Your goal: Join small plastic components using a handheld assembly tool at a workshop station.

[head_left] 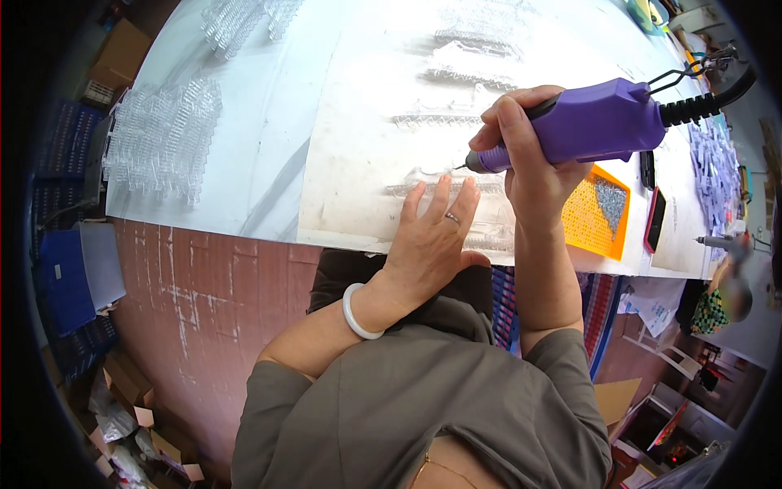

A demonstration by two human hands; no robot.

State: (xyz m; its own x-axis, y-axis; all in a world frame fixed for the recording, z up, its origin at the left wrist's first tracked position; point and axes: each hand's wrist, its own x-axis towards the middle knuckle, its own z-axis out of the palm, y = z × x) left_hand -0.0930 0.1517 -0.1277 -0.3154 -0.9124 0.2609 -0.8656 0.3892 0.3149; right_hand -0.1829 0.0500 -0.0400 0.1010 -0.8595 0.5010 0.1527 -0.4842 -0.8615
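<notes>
My right hand (529,155) is wrapped round a purple electric screwdriver (607,122). The tool lies nearly level, with its thin bit pointing left. Its tip is just above or on a clear plastic strip (399,189) lying on the table; contact cannot be made out. My left hand (436,224) rests flat with its fingers spread, the fingertips on or beside that strip. Farther back lie more clear toothed plastic pieces (440,118), washed out by glare. Right of my right forearm is a yellow tray (582,224) with small silvery screws (611,204) in its corner.
Clear plastic strips are stacked (163,138) at the left of the white table (269,163). A black cable (733,90) and a hook hold the screwdriver's rear end. A red-edged phone (654,220) lies beside the tray. At far right a person (717,306) sits near a pile of pale strips (713,179).
</notes>
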